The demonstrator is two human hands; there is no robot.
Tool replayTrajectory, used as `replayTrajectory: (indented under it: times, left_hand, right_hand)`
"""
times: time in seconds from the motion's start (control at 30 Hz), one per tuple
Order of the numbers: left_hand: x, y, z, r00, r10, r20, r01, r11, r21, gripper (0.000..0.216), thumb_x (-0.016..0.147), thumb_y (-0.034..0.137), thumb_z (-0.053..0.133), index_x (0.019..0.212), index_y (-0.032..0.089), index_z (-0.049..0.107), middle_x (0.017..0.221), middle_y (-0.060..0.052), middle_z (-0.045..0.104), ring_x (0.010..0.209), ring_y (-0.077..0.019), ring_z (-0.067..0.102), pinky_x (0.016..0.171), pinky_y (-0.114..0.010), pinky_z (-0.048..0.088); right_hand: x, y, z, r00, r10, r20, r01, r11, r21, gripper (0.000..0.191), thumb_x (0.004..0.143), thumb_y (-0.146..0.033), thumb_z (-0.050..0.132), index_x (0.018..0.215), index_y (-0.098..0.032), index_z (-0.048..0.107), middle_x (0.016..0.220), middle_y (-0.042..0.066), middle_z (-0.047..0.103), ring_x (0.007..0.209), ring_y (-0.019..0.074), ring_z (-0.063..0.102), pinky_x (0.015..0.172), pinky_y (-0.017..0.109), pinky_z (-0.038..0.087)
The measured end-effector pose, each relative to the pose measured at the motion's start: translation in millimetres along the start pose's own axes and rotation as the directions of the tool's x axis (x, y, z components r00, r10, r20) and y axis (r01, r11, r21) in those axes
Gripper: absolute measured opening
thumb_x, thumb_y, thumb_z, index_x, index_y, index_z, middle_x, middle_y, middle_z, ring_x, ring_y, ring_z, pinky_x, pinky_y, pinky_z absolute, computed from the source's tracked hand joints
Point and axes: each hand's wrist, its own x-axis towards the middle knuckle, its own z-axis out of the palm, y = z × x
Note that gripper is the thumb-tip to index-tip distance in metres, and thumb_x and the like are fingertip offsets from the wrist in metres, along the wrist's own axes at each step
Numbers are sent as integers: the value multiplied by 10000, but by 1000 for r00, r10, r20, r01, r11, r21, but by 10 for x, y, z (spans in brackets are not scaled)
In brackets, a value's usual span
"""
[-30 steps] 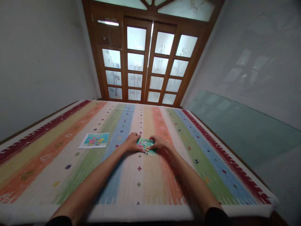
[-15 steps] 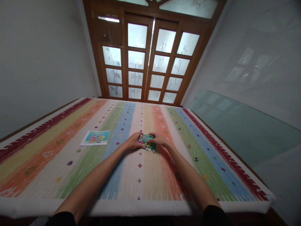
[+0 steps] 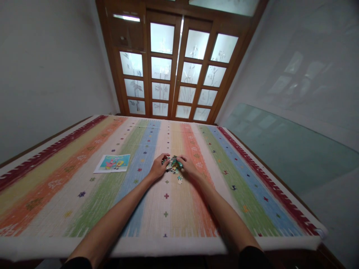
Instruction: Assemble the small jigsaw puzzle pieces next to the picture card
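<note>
**Both hands gathered on a clump of puzzle pieces, mid-cloth**

Landmark: the striped woven cloth [image 3: 84, 194] in rainbow bands with small cross motifs, covering the whole table.

- Left hand [image 3: 157, 169] and right hand [image 3: 190, 169] meet near the cloth's centre, fingers curled in from either side around a small bunched heap of green-and-pink cardboard jigsaw pieces [image 3: 173, 163]. Both hands are narrowed on the heap, pinching it between them. Judgement: the two-sided grip keeps loose pieces from scattering.
- A few loose pale jigsaw pieces [image 3: 179, 180] lie flat on the cloth just nearer the person than the heap, apart from both hands.
- A flat rectangular cartoon picture card with turquoise ground [image 3: 112, 163] lies face up on the cloth to the left of the heap, well apart; judged a reference print kept in view.
- Containers: no box, tray or bag visible anywhere on the cloth.
</note>
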Motion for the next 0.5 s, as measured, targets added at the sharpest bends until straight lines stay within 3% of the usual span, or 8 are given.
replayTrajectory:
  times: [0.17,0.3,0.5]
  left_hand:
    - [6,-12,48,998,-3,-63,3,1000,-4,232,964,302,551,1130,184,665,903,-36,711,819,-196,657,839,-333,528]
    - [21,-7,79,997,15,-73,-14,1000,2,214,967,300,556,1095,180,678,980,-69,728,872,-214,670,871,-356,536]
    - [43,-41,88,998,42,-49,-41,999,23,265,910,140,503,1114,178,667,1093,-88,725,990,-213,678,924,-363,542]
  right_hand:
    - [-54,11,82,998,-45,-50,46,999,3,335,897,-517,587,865,-188,638,901,62,693,904,220,612,858,324,501]
    - [-61,10,141,994,-73,-83,73,997,-3,295,926,-467,536,916,-188,632,941,59,694,930,215,600,877,317,495]
    - [-45,51,185,989,-94,-113,92,995,-22,207,870,-397,558,842,-197,601,835,40,641,844,216,585,837,324,476]
